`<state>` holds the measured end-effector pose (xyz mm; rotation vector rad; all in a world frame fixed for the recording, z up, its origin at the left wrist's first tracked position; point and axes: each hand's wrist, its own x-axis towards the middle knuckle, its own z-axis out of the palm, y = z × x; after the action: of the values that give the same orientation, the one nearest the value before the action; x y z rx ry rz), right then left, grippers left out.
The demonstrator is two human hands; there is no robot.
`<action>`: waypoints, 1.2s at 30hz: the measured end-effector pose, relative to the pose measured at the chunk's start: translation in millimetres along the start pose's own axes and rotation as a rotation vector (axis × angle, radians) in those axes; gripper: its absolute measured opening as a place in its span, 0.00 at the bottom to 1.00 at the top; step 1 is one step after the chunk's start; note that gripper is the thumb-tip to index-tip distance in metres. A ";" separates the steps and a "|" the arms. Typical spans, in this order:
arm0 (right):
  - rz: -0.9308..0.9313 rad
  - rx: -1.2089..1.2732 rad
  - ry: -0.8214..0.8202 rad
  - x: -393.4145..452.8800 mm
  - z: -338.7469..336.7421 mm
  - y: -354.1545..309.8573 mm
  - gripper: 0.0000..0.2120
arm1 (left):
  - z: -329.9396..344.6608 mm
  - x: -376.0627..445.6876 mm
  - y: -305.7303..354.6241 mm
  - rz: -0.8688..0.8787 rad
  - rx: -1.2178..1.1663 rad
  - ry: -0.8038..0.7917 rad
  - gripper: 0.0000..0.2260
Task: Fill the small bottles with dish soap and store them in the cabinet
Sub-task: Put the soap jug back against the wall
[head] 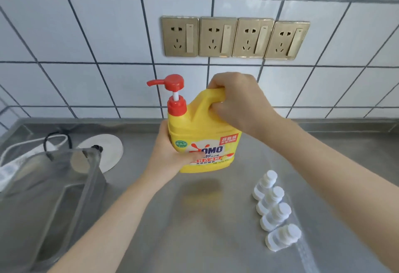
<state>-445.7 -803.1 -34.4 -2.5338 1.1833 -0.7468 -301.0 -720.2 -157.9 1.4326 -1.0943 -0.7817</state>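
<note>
A big yellow dish soap jug (200,130) with a red pump (172,87) hangs upright above the steel counter (205,229), its spout pointing left. My right hand (237,102) grips the jug's handle at the top. My left hand (170,156) holds the jug's lower left side, thumb across the label. Several small white bottles (274,210) with caps on stand in a row on the counter at the right, below the jug and apart from both hands.
A steel sink (43,208) lies at the left, with a grey pitcher-like container (71,165) and a white round disc (108,149) by it. A white cable (21,149) trails at the far left. Gold wall sockets (235,37) sit on the tiled wall behind.
</note>
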 end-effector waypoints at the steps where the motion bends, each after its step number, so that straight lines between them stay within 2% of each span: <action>1: 0.017 -0.003 -0.025 12.2 -3.1 1.4 0.14 | -1.9 12.3 3.7 -0.014 0.008 -0.018 0.38; 6: 0.070 -0.012 -0.178 49.6 5.3 17.0 0.17 | -6.3 54.1 -1.3 -0.101 0.047 -0.079 0.41; 11: 0.110 -0.008 -0.313 76.1 24.6 35.6 0.17 | -8.7 83.8 -16.8 -0.156 0.106 -0.069 0.43; 14: 0.143 0.000 -0.356 89.3 36.9 44.1 0.17 | -9.2 98.3 -26.9 -0.177 0.151 -0.041 0.40; 21: 0.128 -0.025 -0.390 109.9 59.7 54.2 0.17 | -9.0 119.7 -45.0 -0.184 0.193 0.040 0.37; 33: 0.134 -0.068 -0.385 118.7 73.7 63.7 0.19 | -7.5 130.3 -55.0 -0.232 0.238 0.015 0.33; 36: 0.154 -0.079 -0.397 117.0 76.6 65.6 0.16 | -5.1 128.0 -56.4 -0.246 0.276 0.025 0.35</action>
<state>-383.0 -934.5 -85.9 -2.4587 1.2635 -0.1514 -240.4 -839.8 -197.9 1.8308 -1.0487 -0.8046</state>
